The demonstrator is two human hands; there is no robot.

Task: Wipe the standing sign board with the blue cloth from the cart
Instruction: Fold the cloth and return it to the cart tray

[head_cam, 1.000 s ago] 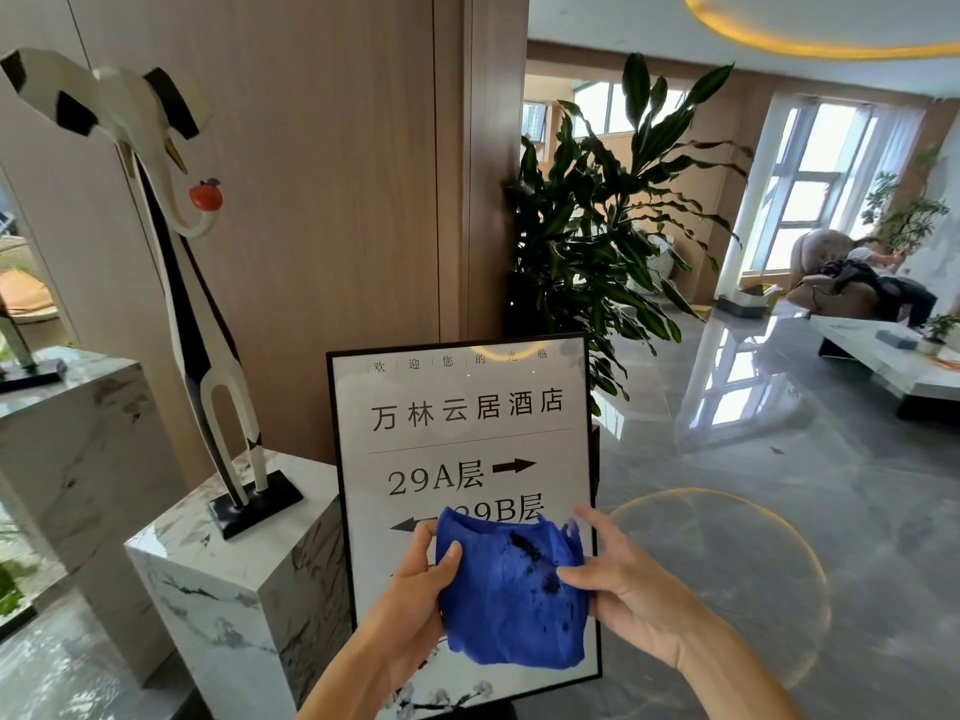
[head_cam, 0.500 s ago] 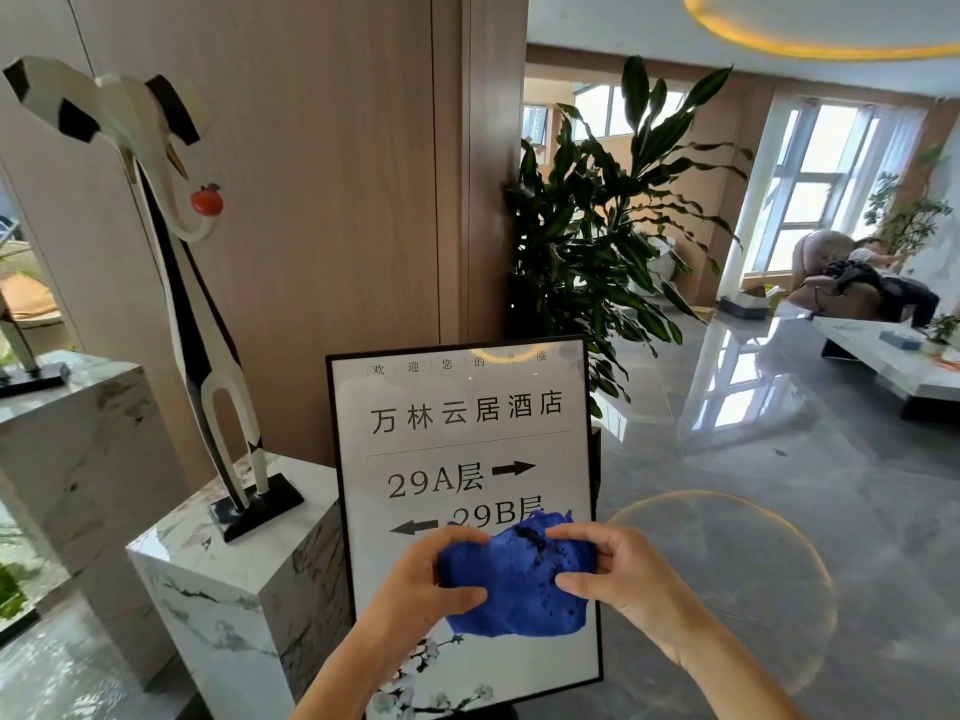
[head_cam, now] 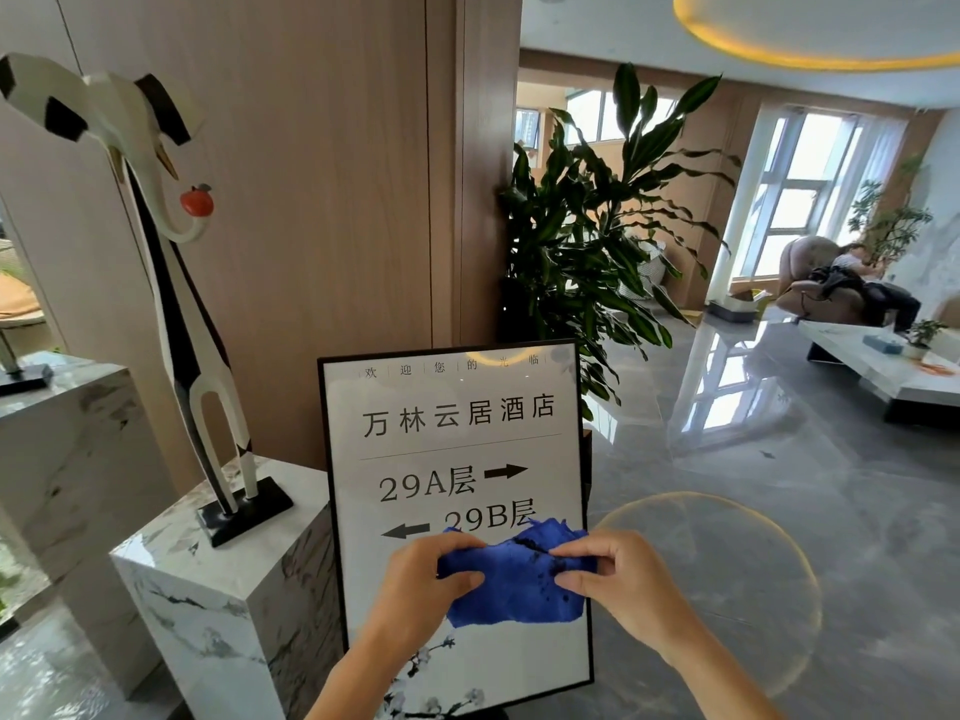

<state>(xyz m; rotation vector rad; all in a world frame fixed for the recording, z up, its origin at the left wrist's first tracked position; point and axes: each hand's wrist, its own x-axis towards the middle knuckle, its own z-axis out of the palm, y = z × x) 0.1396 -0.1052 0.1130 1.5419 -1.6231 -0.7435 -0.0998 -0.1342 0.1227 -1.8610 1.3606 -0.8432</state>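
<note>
Here we are in front of the sign board (head_cam: 457,459), which stands upright on the floor with its black frame just beside the marble plinth (head_cam: 218,589) on our left. The blue cloth (head_cam: 514,584) is between our two hands, held in front of the lower half of the board, just under the "29B" line. Our left hand (head_cam: 426,579) pinches the cloth's left edge with thumb and curled fingers, and our right hand (head_cam: 618,579) pinches the right edge the same way. Whether the cloth is already touching the glass, we cannot tell from here.

As we read it, we are gathering the cloth into a pad before the wipe proper. To do this well, we want a flat, folded face with no loose corners flapping. There are dark specks on the cloth, so we should turn a cleaner face toward the board or we will only smear it.

Then one hand should take the pad and the other steady the frame, since a free-standing board may rock or slide on that polished floor. We would start at the top edge and work downward in overlapping passes. Keep the pressure even and light. Mind the tall bird sculpture (head_cam: 171,283) on the plinth, which looks easy to knock with an elbow.
</note>
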